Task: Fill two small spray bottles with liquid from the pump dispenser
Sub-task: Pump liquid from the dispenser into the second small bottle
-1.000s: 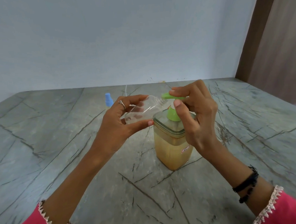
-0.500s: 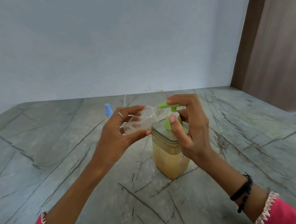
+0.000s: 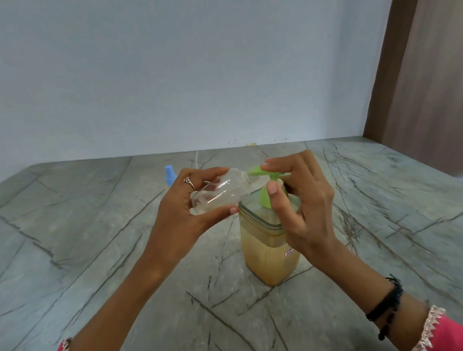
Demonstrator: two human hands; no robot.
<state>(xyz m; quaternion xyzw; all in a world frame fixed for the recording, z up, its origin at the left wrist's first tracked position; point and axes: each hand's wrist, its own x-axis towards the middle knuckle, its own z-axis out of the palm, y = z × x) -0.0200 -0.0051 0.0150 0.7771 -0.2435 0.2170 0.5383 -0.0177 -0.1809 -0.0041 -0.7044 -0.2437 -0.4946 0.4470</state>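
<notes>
Tilting bottle (image 3: 222,193) between both hands (image 3: 184,213)

A plain pale blue-grey wall (image 3: 178,70) fills the upper two thirds of the frame, evenly lit with soft, shadowless light. Below it spreads a grey-green stone tabletop (image 3: 79,239) crossed by dark veins. At the upper right edge stands a brown wooden panel (image 3: 436,81), darker along its left border.
</notes>
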